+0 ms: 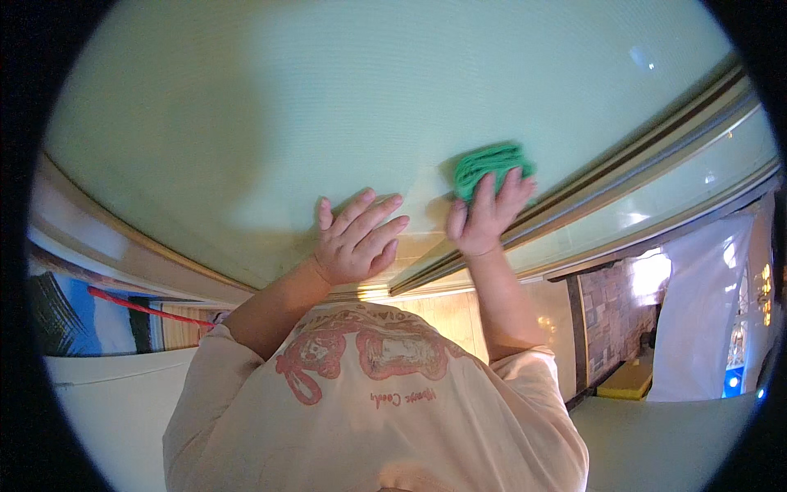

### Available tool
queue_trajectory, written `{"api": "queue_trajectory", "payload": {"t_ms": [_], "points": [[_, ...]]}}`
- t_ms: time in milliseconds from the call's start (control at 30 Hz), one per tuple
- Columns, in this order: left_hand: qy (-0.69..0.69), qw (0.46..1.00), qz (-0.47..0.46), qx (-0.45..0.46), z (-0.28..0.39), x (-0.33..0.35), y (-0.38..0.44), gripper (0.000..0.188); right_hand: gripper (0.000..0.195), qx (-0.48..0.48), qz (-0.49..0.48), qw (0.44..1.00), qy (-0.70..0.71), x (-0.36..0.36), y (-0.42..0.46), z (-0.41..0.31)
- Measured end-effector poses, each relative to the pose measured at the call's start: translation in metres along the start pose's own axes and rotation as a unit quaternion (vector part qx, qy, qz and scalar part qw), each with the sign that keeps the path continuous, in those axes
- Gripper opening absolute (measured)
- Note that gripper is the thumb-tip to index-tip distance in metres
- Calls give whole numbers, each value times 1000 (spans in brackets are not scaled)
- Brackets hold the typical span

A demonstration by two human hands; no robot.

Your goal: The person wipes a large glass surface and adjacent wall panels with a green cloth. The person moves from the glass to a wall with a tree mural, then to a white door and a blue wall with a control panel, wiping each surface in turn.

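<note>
A folded green cloth (492,169) lies against a wide, glossy, pale green panel (369,92) with fine ribbing. My right hand (492,212) grips the cloth's near side, its fingers over the edge. Beside it on the left, my left hand (358,241) has its fingers spread and holds nothing. It is at the panel's lower part; whether the palm touches the surface cannot be told. Soft shadows fall on the panel around both hands.
A grooved metal frame rail (615,169) runs diagonally along the panel's right side. Another framed edge (123,230) curves along the left. At right hang a white curtain (701,313) and a brown patterned wall (618,307). A red cord (150,307) stretches at left.
</note>
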State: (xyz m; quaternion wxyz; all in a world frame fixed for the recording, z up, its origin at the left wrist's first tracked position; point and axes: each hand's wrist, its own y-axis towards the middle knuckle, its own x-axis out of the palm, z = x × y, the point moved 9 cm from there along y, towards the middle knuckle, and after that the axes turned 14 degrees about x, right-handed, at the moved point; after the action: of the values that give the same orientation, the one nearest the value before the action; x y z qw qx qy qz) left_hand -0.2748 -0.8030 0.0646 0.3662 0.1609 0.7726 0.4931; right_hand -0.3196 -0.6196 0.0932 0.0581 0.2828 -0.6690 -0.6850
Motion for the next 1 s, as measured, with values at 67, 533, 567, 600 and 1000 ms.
{"api": "queue_trajectory", "payload": {"t_ms": [67,533,567,600,1000], "points": [[77,996,-20,32,4,11,-2,32,59,9,-5,1000,4,19,-55,-5],[117,989,-24,86,11,35,-10,25,66,130,22,989,-65,-6,-42,55],[113,990,-25,87,10,36,-10,25,65,101,59,993,-33,-12,-28,50],[114,989,-30,92,11,38,-9,26,64,88,82,993,-3,-14,-16,51],[146,983,-43,102,16,49,-11,25,80,210,-74,975,23,53,-193,63]]}}
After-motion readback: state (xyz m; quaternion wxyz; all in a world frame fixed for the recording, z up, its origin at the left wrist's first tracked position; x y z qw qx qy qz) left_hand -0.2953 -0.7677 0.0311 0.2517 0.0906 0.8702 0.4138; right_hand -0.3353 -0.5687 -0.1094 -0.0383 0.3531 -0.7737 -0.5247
